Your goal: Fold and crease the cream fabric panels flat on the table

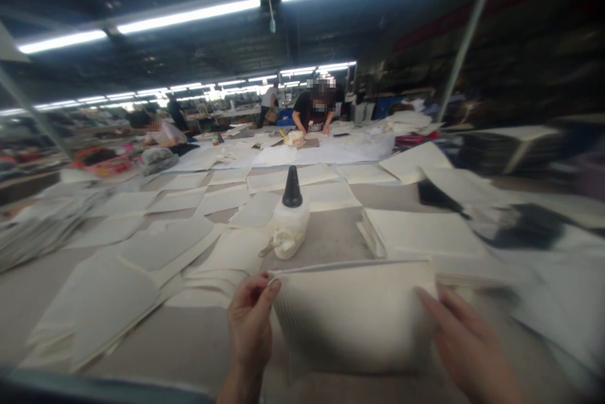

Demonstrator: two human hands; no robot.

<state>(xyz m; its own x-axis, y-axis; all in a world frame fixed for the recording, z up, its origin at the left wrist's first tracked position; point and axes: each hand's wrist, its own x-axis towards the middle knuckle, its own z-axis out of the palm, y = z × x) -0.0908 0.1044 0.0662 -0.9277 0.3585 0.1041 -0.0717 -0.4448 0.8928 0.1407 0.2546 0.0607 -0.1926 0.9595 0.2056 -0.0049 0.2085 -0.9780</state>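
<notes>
A cream-coloured rectangular sheet (354, 316), of fabric or thin board, is held up in front of me and bows slightly. My left hand (251, 316) pinches its upper left corner between thumb and fingers. At the opposite side, my right hand (466, 331) grips the right edge; it is a little blurred. Just beyond the sheet stands a whitish squeeze bottle (289, 224) with a black cone-shaped nozzle, its side crusted with residue. The sheet hides part of the table below it.
Fanned cream sheets (118, 290) cover the table on the left. More flat sheets (420, 230) lie beyond my right hand, with dark pieces (524, 227) further right. Across the table, a person (314, 108) bends over the work surface. A pale pile (38, 221) sits far left.
</notes>
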